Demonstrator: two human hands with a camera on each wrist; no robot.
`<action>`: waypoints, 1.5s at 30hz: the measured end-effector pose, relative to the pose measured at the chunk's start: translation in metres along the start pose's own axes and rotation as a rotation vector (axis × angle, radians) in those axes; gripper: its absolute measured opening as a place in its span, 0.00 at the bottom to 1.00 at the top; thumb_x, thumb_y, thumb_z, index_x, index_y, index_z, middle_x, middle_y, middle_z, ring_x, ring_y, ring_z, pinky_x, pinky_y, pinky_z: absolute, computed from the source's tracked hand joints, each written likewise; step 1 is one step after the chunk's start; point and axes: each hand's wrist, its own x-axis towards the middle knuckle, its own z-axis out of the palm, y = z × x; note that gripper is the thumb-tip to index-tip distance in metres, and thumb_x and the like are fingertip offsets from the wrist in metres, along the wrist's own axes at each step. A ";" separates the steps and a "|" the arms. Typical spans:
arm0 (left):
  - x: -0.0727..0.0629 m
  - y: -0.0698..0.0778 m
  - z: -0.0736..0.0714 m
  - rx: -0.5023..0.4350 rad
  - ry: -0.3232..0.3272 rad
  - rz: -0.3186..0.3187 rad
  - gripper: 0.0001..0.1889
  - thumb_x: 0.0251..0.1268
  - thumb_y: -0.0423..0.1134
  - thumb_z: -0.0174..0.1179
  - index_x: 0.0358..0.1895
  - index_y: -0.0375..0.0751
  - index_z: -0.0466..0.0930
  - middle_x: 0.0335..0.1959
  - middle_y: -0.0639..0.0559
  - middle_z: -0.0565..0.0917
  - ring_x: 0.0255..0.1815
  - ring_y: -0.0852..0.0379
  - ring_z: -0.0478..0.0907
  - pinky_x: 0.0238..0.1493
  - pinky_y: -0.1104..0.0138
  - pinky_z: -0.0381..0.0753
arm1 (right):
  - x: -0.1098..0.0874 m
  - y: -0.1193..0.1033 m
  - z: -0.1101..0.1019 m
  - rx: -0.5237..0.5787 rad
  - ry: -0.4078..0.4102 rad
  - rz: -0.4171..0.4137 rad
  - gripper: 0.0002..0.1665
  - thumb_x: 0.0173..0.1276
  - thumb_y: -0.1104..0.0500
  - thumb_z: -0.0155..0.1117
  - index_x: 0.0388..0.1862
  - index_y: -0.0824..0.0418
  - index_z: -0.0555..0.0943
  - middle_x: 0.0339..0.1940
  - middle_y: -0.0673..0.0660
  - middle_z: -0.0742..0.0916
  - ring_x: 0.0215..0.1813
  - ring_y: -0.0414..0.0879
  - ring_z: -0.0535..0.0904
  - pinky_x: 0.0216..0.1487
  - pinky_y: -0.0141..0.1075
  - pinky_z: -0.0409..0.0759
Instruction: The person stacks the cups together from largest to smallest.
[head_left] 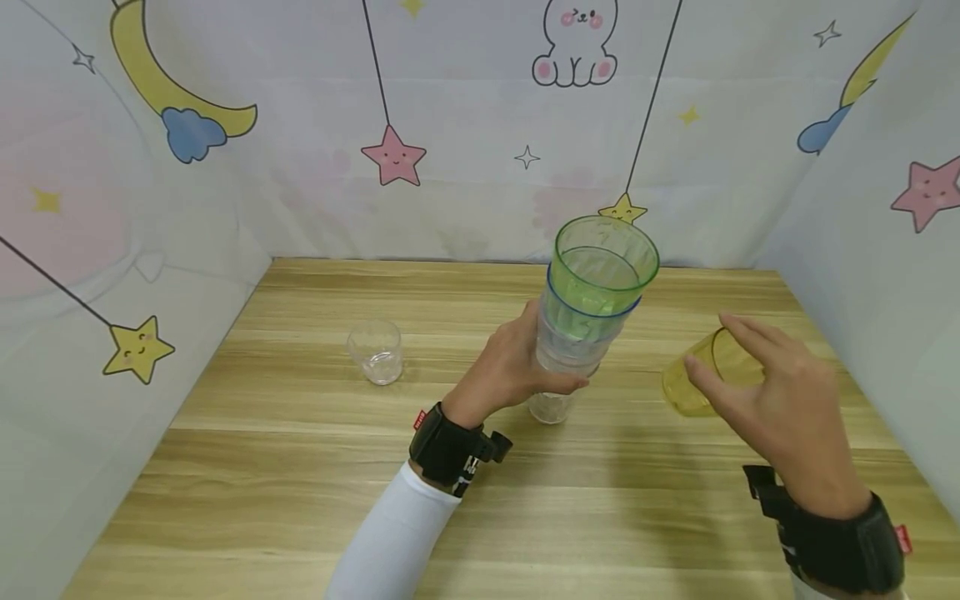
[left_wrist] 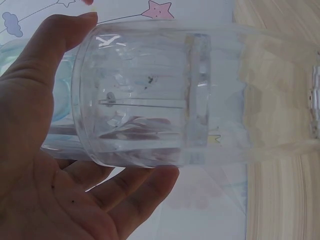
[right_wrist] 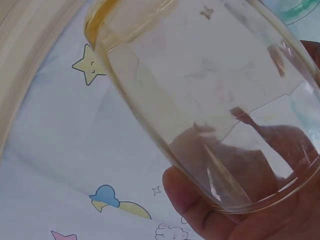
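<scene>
My left hand (head_left: pixel 517 358) grips a tilted stack of clear cups from the side. At its top sits a green-rimmed cup (head_left: pixel 607 254), nested in a blue-rimmed cup (head_left: pixel 581 312). A clear cup (left_wrist: pixel 140 100) fills the left wrist view beside my fingers, and the stack's lower clear end (head_left: pixel 551 407) shows below my hand. On the right, my right hand (head_left: pixel 787 400) holds a yellow cup (head_left: pixel 686 387) near its rim, thumb on one side and fingers on the other. That cup leans with its base toward the lower left.
A separate clear glass (head_left: pixel 377 354) stands on the wood-grain table (head_left: pixel 262 500), left of my left hand. White patterned fabric (head_left: pixel 465 208) rises behind the table and along both sides.
</scene>
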 end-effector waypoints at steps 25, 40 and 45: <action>0.000 0.001 -0.001 -0.007 0.003 0.010 0.53 0.46 0.45 0.82 0.74 0.48 0.57 0.57 0.53 0.78 0.56 0.57 0.76 0.53 0.58 0.79 | 0.033 -0.024 -0.010 0.043 0.119 -0.114 0.32 0.52 0.55 0.78 0.57 0.64 0.85 0.52 0.63 0.88 0.44 0.63 0.85 0.37 0.30 0.67; 0.000 0.001 -0.001 -0.010 -0.005 0.009 0.53 0.46 0.45 0.82 0.75 0.49 0.56 0.58 0.53 0.78 0.57 0.57 0.76 0.53 0.59 0.79 | 0.049 -0.035 -0.021 0.049 0.156 -0.125 0.30 0.53 0.54 0.77 0.56 0.63 0.86 0.52 0.64 0.87 0.51 0.68 0.84 0.48 0.14 0.61; 0.000 0.001 -0.001 -0.017 -0.007 0.005 0.53 0.46 0.44 0.82 0.75 0.48 0.56 0.58 0.53 0.78 0.56 0.57 0.76 0.53 0.59 0.79 | 0.052 -0.040 -0.024 0.045 0.160 -0.134 0.30 0.54 0.54 0.77 0.56 0.64 0.86 0.53 0.64 0.87 0.51 0.69 0.84 0.49 0.13 0.61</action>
